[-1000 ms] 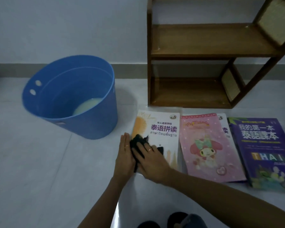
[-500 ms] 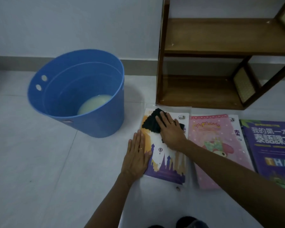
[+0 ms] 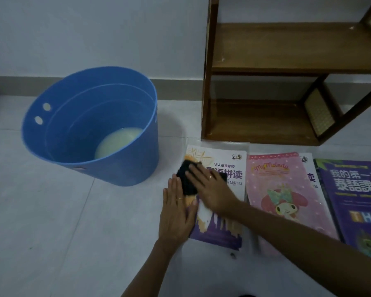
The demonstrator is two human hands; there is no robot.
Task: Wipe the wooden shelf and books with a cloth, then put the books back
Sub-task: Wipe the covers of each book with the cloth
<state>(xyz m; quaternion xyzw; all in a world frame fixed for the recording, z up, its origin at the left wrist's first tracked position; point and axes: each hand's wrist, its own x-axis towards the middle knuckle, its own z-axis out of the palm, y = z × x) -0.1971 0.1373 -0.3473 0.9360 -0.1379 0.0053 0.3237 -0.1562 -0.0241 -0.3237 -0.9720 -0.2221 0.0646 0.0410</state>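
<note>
A: Entry. Right hand lies flat, fingers straight, pressing the dark cloth onto the white-and-purple book. Nothing gripped; the palm's weight holds the cloth to the cover.

B: And the left hand?

A: Flat too, fingers straight and together, at 9 o'clock of the cloth. It presses the book's left edge, partly on the floor. Judged purpose: keep the cover from sliding under the wiping.

B: The other books?

A: Pink book at 3 o'clock of the wiped one, just beside it; purple book further at 3 o'clock. All lie face-up, so each cover is reachable.

B: Shelf?

A: Wooden shelf stands at 12 o'clock of the books, boards bare. Blue bucket at 10 o'clock, near enough for rinsing, I judge.
</note>
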